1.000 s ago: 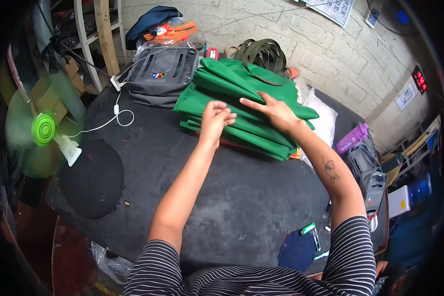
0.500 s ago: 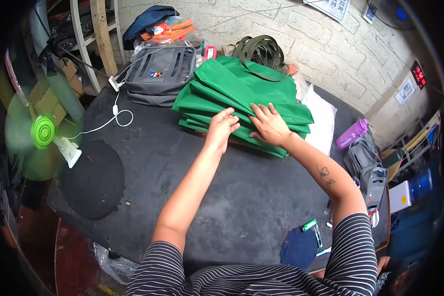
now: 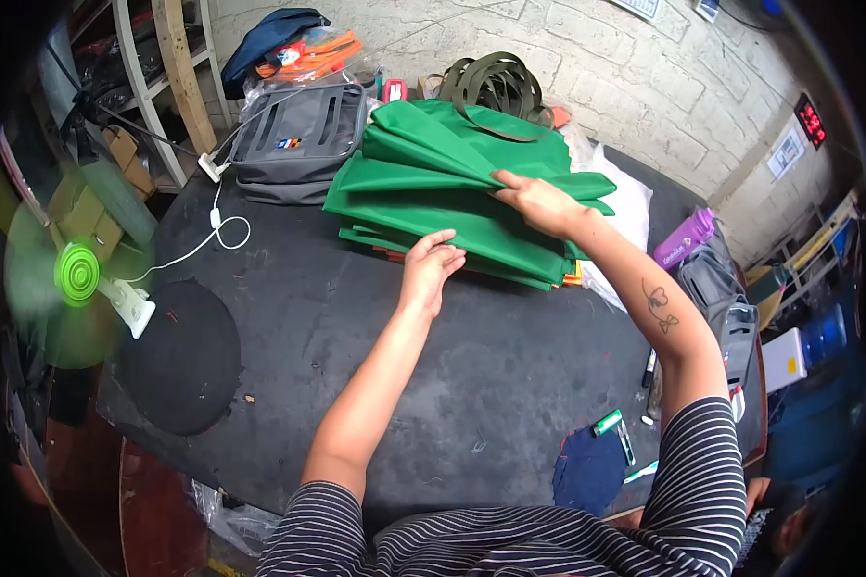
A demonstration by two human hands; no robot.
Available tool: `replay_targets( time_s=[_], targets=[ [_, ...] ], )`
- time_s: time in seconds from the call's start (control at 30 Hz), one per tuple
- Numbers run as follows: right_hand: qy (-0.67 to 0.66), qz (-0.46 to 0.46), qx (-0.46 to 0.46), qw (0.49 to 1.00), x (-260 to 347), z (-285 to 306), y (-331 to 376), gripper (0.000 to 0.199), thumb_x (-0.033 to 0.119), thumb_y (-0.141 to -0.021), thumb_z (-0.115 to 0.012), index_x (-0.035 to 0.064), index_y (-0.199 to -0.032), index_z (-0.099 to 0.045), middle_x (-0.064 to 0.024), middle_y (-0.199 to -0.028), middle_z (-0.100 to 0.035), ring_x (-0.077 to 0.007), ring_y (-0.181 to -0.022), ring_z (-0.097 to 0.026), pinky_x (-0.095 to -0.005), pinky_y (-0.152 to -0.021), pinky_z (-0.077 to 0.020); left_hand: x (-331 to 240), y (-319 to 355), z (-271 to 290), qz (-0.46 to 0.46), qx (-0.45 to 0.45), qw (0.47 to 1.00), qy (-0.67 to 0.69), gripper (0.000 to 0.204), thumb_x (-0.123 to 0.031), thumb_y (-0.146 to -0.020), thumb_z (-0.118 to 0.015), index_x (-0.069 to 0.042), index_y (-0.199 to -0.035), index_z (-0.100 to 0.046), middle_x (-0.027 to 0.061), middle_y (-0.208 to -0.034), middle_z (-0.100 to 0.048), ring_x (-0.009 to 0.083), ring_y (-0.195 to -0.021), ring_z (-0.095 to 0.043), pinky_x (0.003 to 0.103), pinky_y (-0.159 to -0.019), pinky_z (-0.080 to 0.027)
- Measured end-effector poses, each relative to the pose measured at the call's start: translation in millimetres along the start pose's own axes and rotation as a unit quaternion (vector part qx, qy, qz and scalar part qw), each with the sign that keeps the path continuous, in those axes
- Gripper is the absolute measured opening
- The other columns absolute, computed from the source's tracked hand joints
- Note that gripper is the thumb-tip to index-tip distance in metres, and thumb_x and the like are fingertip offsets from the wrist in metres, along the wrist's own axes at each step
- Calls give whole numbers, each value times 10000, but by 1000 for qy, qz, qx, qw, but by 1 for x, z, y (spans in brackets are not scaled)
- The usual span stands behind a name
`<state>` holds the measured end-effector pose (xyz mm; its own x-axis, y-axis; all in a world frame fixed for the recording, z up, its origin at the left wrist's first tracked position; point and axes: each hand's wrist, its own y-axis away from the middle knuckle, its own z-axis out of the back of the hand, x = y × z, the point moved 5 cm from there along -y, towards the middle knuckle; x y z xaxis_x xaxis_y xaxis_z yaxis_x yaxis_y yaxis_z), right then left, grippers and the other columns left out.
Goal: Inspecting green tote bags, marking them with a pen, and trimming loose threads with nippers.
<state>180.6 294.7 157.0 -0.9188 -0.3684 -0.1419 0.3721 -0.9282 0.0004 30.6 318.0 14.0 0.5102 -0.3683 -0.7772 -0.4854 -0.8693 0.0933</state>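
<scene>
A thick stack of green fabric pieces (image 3: pixel 404 197) lies at the far middle of the dark table. My right hand (image 3: pixel 541 207) is closed on the front edge of the upper green fabric and holds that layer up, so a gap shows between it and the layers below. At the stack's front side, my left hand (image 3: pixel 431 269) has its fingers stretched out and holds nothing. Its fingertips are by the lower layers; I cannot tell whether they touch. A little orange material shows under the green.
A coiled olive strap (image 3: pixel 496 91) rests behind the stack, a grey bag (image 3: pixel 298 144) to its left. A running green fan (image 3: pixel 77 272) stands at the left with a white cable. Rightward are white material (image 3: pixel 625 207), a purple bottle (image 3: pixel 685 238) and a dark blue cloth piece (image 3: pixel 587 471).
My right hand has gone from lying flat on the stack to gripping and raising the upper green fabric. My left hand stays in front, slightly lower in view.
</scene>
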Motion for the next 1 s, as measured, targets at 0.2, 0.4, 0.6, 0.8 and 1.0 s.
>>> replay_targets(
  time_s=[0.2, 0.4, 0.6, 0.8, 1.0],
  targets=[
    [71, 34, -75, 994, 47, -18, 12, 328, 222, -866, -519, -36, -1059, -580, -200, -1262, -435, -366, -1084, -526, -492, -915, -468, -30, -7, -27, -38, 32, 999, 16, 230, -10, -899, -508, 90, -1106, -521, 156, -1002, -597, 243, -937, -631, 352, -899, -527],
    [-13, -14, 23, 1000, 14, -7, 11, 597, 99, -891, -414, 306, -1439, -296, -244, -1315, -397, -410, -1083, -549, -444, -920, -478, -44, -11, -37, -61, 53, 996, 24, 169, -27, -870, -574, 4, -1028, -521, 122, -945, -596, 218, -923, -636, 336, -845, -537],
    [36, 60, 27, 997, -25, 11, 14, 815, -65, -788, -344, 493, -1382, -347, -219, -1462, -290, -414, -1124, -549, -431, -943, -464, -16, -37, -33, 51, 81, 994, 53, 277, 15, -877, -477, 66, -1149, -471, 218, -1095, -574, 316, -1039, -607, 394, -912, -518],
    [40, 62, 20, 997, -37, 0, 28, 783, -5, -830, -374, 538, -1387, -284, -209, -1467, -284, -405, -1086, -571, -433, -920, -482, -9, -80, -67, -22, 49, 987, -149, 353, 3, -826, -490, 20, -1171, -559, 101, -1059, -622, 244, -947, -623, 341, -825, -515],
    [136, 70, -28, 988, -58, -23, 35, 274, 128, -866, -514, 152, -1110, -635, -186, -1368, -366, -344, -1005, -574, -406, -816, -531, -33, -109, -55, -204, 63, 663, -718, 395, -138, -720, -572, -94, -1105, -644, 205, -1060, -631, 359, -985, -601, 434, -867, -486]
  ],
)
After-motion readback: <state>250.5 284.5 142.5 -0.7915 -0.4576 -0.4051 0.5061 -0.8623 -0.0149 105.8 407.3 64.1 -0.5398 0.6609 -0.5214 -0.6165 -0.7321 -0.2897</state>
